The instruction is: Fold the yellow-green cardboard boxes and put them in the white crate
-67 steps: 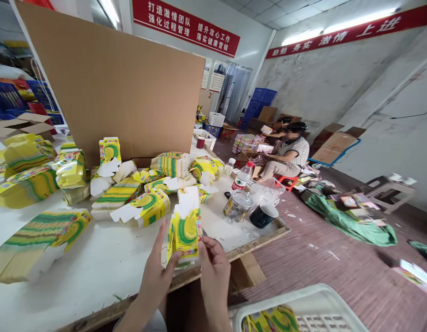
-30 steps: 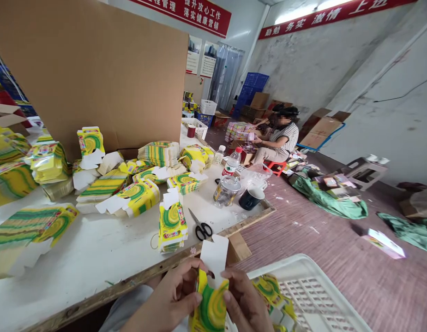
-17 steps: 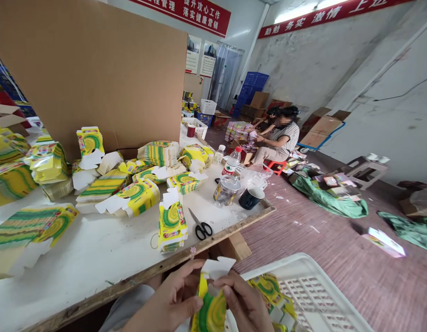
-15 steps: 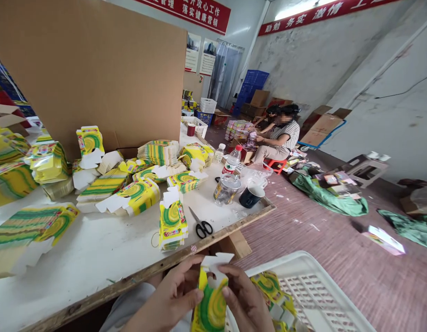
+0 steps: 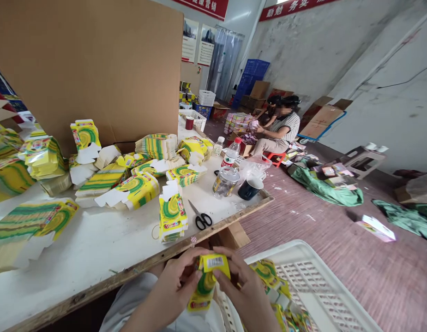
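Observation:
Both of my hands hold one small yellow-and-green carton point(image 5: 206, 281) in front of my lap, below the table edge. My left hand point(image 5: 177, 288) grips its left side. My right hand point(image 5: 244, 290) pinches its right side, thumb near the folded-down top flap with a barcode. A short stack of flat cartons point(image 5: 171, 216) stands on the white table point(image 5: 95, 249) just beyond my hands. Black scissors point(image 5: 200, 217) lie beside that stack.
A white plastic crate point(image 5: 313, 286) with folded cartons stands at my right. Heaps of flat cartons point(image 5: 105, 180), a jar point(image 5: 226, 180), a dark cup point(image 5: 249, 188) and bottles crowd the table. A big cardboard sheet point(image 5: 95, 69) stands behind. Another person point(image 5: 279, 131) sits far back among boxes.
The carton's white top flap, which stood upright a second ago, is now folded down shut. My hands stay at my lap, and the view has tipped slightly downward.

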A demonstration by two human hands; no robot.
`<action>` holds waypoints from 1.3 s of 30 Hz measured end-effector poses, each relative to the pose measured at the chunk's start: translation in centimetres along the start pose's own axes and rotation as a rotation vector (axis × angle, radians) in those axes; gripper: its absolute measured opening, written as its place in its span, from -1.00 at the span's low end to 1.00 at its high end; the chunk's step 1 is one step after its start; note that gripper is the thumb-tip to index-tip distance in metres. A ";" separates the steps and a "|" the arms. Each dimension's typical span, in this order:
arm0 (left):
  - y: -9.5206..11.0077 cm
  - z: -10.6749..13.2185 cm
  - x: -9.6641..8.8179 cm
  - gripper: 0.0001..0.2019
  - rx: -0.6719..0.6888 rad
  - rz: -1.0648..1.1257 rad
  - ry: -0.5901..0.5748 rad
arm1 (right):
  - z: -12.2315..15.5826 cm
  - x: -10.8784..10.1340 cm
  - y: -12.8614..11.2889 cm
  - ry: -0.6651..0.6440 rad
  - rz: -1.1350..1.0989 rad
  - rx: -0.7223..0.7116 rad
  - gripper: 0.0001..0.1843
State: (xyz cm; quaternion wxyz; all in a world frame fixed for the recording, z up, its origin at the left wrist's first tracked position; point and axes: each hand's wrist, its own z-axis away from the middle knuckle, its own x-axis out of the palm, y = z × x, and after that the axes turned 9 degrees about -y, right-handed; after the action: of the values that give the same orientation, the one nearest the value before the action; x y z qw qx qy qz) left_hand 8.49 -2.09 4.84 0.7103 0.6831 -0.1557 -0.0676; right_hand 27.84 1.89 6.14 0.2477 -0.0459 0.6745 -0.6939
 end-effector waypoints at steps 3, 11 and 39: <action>0.2 0.1 0.3 -0.59 -0.013 0.075 -0.015 | -0.5 0.3 0.2 -0.016 0.193 -0.006 -0.64; 0.2 -0.4 0.2 -0.58 0.005 0.241 0.056 | -0.7 1.4 1.4 0.033 0.260 -0.126 -0.63; 0.4 -0.5 -0.2 -0.58 -0.038 0.309 0.068 | -0.7 0.8 0.9 -0.003 -0.078 -0.075 -0.66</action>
State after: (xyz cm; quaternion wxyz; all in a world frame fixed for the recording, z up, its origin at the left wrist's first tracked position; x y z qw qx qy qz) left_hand 8.43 -1.55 5.16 0.7298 0.6394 -0.2337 0.0628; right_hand 27.12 2.21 5.04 0.2194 -0.0825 0.6976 -0.6771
